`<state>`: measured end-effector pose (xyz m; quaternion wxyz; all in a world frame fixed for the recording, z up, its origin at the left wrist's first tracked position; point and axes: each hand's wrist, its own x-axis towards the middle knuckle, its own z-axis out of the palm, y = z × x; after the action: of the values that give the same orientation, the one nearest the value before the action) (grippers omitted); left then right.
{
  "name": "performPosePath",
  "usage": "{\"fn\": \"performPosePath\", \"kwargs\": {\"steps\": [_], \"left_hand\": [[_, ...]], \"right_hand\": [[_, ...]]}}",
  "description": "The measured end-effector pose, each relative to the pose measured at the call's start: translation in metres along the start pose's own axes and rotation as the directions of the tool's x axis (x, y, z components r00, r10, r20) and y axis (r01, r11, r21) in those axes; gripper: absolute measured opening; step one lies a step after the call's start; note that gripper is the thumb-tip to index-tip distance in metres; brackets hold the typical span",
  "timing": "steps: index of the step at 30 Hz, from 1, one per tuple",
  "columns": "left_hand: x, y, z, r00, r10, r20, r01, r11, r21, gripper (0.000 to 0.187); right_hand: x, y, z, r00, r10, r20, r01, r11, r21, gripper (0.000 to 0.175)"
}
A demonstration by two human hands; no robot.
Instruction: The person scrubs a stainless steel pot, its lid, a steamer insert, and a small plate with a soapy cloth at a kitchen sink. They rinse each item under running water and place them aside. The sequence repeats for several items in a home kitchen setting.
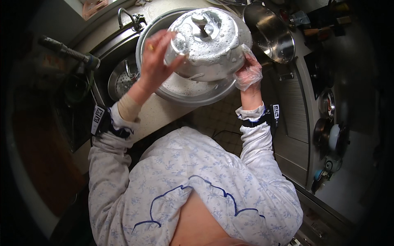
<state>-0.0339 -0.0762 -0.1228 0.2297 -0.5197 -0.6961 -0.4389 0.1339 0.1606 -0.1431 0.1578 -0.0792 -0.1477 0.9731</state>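
A domed metal lid (215, 58) covered in soap suds is tilted over a wide metal basin (197, 100) that holds foamy water. My right hand (250, 70), in a clear plastic glove, grips the lid's right rim. My left hand (158, 58) is at the lid's left side, its fingers spread and slightly blurred; whether they touch the lid I cannot tell. A metal knob (201, 26) stands on top of the lid.
Left of the basin is a sink (103, 66) with a metal bowl (115, 81) and a faucet (126, 18). A large steel pot (271, 33) stands at the upper right. Pans and dishes line the right counter. The basin overhangs the counter's front edge (160, 113).
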Motion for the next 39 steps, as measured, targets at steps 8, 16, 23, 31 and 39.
{"fn": "performPosePath", "kwargs": {"steps": [8, 16, 23, 31, 39], "left_hand": [[0.043, -0.023, 0.015, 0.91, -0.102, 0.403, 0.021, 0.98, 0.199, 0.027], [0.027, -0.034, 0.032, 0.891, -0.265, 0.368, 0.127, 0.925, 0.359, 0.026], [0.03, -0.042, 0.035, 0.933, -0.261, 0.248, 0.186, 0.939, 0.288, 0.026], [0.029, -0.054, 0.032, 0.959, -0.27, 0.085, 0.254, 0.953, 0.166, 0.025], [0.034, -0.043, 0.032, 0.957, -0.173, 0.232, 0.081, 0.929, 0.36, 0.023]], "right_hand": [[0.0, 0.016, 0.009, 0.986, 0.07, -0.149, -0.114, 0.943, -0.312, 0.027], [0.014, 0.008, 0.019, 0.983, 0.135, -0.126, -0.007, -0.659, -0.752, 0.021], [0.028, 0.002, 0.024, 0.933, 0.359, 0.029, 0.281, -0.674, -0.683, 0.012], [0.025, 0.038, 0.052, 0.717, 0.489, -0.497, 0.551, -0.834, -0.024, 0.019], [0.039, -0.025, 0.031, 1.0, -0.021, -0.012, -0.024, -0.754, -0.657, 0.042]]}}
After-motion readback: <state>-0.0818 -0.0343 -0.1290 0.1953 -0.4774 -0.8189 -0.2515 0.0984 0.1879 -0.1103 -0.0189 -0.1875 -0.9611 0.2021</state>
